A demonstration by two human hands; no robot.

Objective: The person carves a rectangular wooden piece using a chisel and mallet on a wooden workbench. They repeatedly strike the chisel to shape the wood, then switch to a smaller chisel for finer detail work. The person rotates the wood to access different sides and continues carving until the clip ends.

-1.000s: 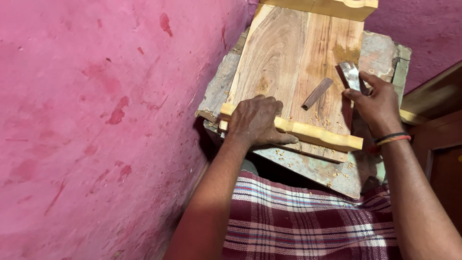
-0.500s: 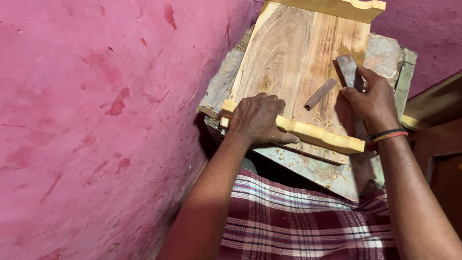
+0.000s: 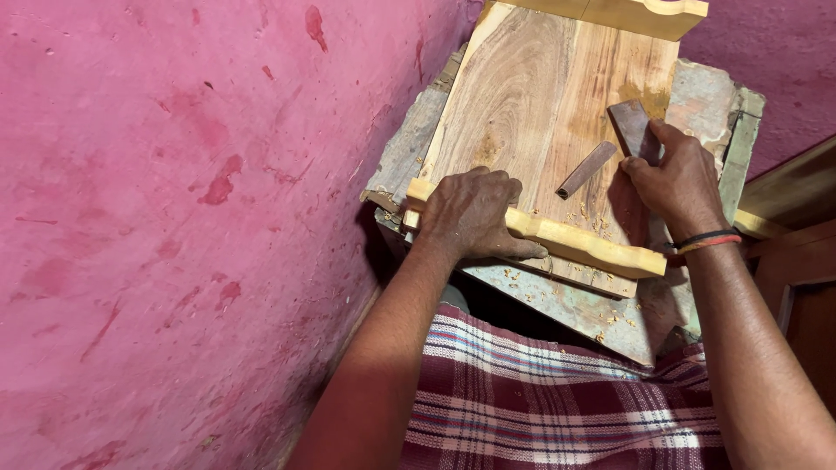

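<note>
Pink plaster wall (image 3: 174, 218), stained and chipped, is seen filling the left of the head view, and against it a worn grey slab (image 3: 697, 96) serves as the tabletop. On it a broad grained wooden panel (image 3: 540, 104) is laid, with a pale moulded strip (image 3: 592, 246) set across its near edge and a second pale strip (image 3: 644, 13) across its far end. The left hand (image 3: 475, 213) is pressed flat over the near strip, fingers spread and closed down on it so that strip and panel are pinned together. The right hand (image 3: 675, 178), banded at the wrist, is clamped round a dark flat tool (image 3: 631, 126) whose end rests on the panel's right part; what kind of tool it is cannot be told. A small dark sliver of wood (image 3: 585, 170) lies loose on the panel just beside that tool, and pale shavings (image 3: 592, 218) are scattered near the strip. A slip is judged possible: the panel overhangs the slab's near edge, so hard pressure could tip or shift it, and the holding fingers lie near the tool's path. The loose sliver could be caught underneath. A checked cloth (image 3: 557, 392) is seen below, and dark wooden framing (image 3: 792, 252) crowds the right side, leaving little elbow room.
</note>
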